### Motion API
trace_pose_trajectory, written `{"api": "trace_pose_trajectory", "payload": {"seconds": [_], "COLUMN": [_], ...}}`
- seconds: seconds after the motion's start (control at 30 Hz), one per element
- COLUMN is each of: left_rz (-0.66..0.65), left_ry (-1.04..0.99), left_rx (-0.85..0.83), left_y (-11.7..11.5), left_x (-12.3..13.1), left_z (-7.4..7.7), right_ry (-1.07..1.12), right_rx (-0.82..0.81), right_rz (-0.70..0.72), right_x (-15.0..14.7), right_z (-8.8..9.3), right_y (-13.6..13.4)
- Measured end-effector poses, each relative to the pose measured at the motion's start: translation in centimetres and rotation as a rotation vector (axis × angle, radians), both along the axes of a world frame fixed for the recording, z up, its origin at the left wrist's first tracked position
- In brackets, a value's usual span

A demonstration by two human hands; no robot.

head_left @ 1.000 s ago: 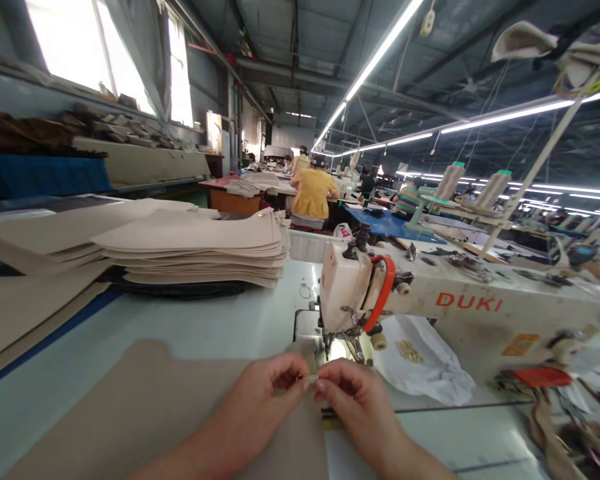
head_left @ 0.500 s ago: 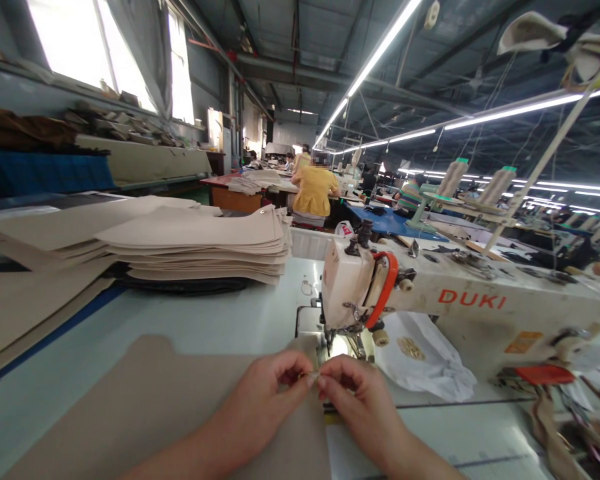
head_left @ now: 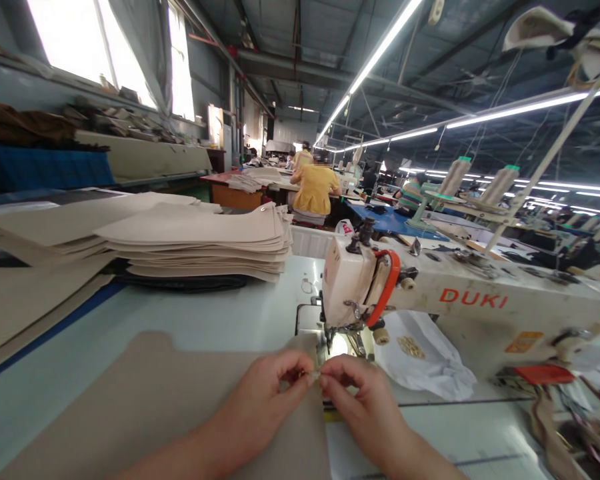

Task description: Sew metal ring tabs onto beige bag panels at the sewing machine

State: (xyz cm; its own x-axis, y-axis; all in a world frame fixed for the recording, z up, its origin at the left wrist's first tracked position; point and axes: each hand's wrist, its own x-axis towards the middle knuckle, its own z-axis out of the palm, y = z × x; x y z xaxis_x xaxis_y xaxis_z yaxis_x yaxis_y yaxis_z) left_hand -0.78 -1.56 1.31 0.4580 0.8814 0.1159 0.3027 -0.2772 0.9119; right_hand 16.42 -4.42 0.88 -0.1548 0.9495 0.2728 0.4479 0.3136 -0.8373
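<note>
Both hands meet fingertip to fingertip just in front of the sewing machine [head_left: 360, 280]. My left hand [head_left: 265, 393] pinches a tiny pale piece with a bit of gold colour, too small to name. My right hand [head_left: 363, 400] is closed in a pinch at the other end of the same piece. Under my left hand and forearm a large beige panel [head_left: 145, 387] lies flat on the table, one edge running to the needle area. A white cloth or bag [head_left: 445, 367] with small gold-coloured rings [head_left: 411, 347] on it sits right of the machine head.
Stacked beige panels [head_left: 195, 233] stand on the table at the left. Thread cones [head_left: 455, 177] rise behind the machine. A red-topped item and straps [head_left: 545, 375] are at the right. A person in yellow [head_left: 315, 190] sits farther ahead, facing away.
The hands stay almost in place, pinching the same small piece. The view has shifted very slightly; the panel and machine have not visibly moved.
</note>
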Motion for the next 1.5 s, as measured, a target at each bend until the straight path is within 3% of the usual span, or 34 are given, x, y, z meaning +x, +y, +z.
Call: {"api": "trace_pose_trajectory", "payload": {"seconds": [0.17, 0.47, 0.57, 0.67, 0.73, 0.8, 0.87, 1.03, 1.1, 1.2, 1.5], "left_rz": [0.020, 0.006, 0.049, 0.083, 0.037, -0.017, -0.063, -0.090, -0.087, -0.088, -0.038], "left_ry": [0.002, 0.008, 0.165, 0.512, 0.681, 0.743, 0.727, 0.663, 0.643, 0.593, 0.535], "left_rx": [0.000, -0.033, 0.035, 0.151, 0.216, 0.280, 0.348, 0.439, 0.444, 0.449, 0.424], "left_y": [0.0, 0.5, 1.2, 1.6, 1.6, 1.5, 1.3, 0.5, 0.0, -0.6, -0.8], "left_x": [0.1, 0.2, -0.3, -1.1, -1.5, -1.7, -1.7, -1.8, -2.0, -2.1, -2.2], "left_z": [0.1, -0.5, 1.0, 3.7, 5.1, 5.3, 4.3, -0.4, -1.5, -2.1, -1.9], "right_ry": [0.060, -0.015, 0.084, 0.193, 0.251, 0.296, 0.319, 0.296, 0.275, 0.242, 0.178], "right_rx": [-0.070, -0.042, -0.123, -0.242, -0.307, -0.359, -0.403, -0.479, -0.514, -0.570, -0.674], "right_rz": [0.012, 0.006, -0.038, -0.079, -0.087, -0.086, -0.087, -0.089, -0.092, -0.093, -0.081], "right_x": [0.1, -0.2, 0.0, 0.3, 0.2, 0.1, 0.1, 1.1, 1.6, 1.7, -0.4], "right_z": [-0.2, 0.0, -0.3, -0.7, -0.8, -0.9, -0.8, -0.4, -0.1, 0.3, 0.9], "right_y": [0.1, 0.4, 0.8, 1.3, 1.7, 2.0, 2.2, 2.1, 1.9, 1.8, 4.1]}}
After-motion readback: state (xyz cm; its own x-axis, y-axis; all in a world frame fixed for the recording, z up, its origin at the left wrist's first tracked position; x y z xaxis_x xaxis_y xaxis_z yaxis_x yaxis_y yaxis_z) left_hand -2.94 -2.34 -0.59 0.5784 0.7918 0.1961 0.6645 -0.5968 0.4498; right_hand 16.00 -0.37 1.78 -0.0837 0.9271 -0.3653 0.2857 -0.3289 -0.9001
